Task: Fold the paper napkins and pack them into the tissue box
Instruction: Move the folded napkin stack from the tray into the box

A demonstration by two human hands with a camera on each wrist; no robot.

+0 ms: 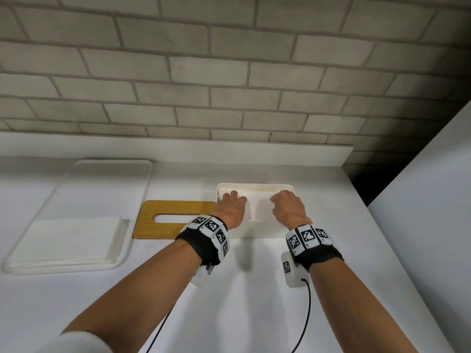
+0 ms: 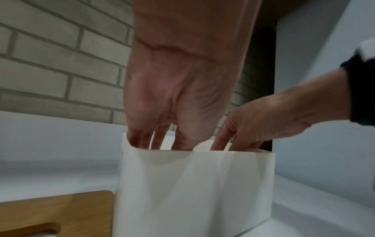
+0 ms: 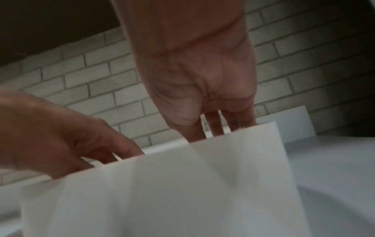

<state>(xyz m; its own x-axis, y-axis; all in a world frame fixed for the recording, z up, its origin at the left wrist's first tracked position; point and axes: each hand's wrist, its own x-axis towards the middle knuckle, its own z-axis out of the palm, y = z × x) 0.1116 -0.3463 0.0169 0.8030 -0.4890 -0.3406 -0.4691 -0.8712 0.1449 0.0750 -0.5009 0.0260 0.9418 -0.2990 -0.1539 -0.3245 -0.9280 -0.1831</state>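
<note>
Setup: a person at a white countertop (image 1: 254,289) that runs up to a grey brick wall (image 1: 229,72), both arms out, black wrist bands with checkered marker tiles on each.

Tissue box: white rectangular box (image 1: 257,228), open on top, sitting on the counter toward the right and close to the raised back ledge. From the left wrist view its pale front wall (image 2: 192,192) fills most of the lower frame.

Left hand: the left hand (image 1: 232,208) is down in the left half of the box, fingers (image 2: 158,139) pointing straight down past the rim and a bit spread. Fingertips are hidden inside, so honestly I can't tell if they're pinching a napkin or just pushing on one.

Right hand: the right hand (image 1: 289,208) is doing the same thing in the right half, fingers (image 3: 215,125) dropping behind the box wall. Same deal, the tips are out of sight, can't call the grip.

Napkin in box: a bit of white paper (image 1: 257,197) shows between the two hands inside the box; the wrist views are too blurry for more.

Lid: the light brown wooden lid with a long oval slot (image 1: 175,219) lies flat on the counter, touching the box's left side.

Napkin stack: a neat pile of flat white paper napkins (image 1: 68,240) sits on the near end of a white rounded tray (image 1: 114,166), over on the left, well apart from the box.
</note>
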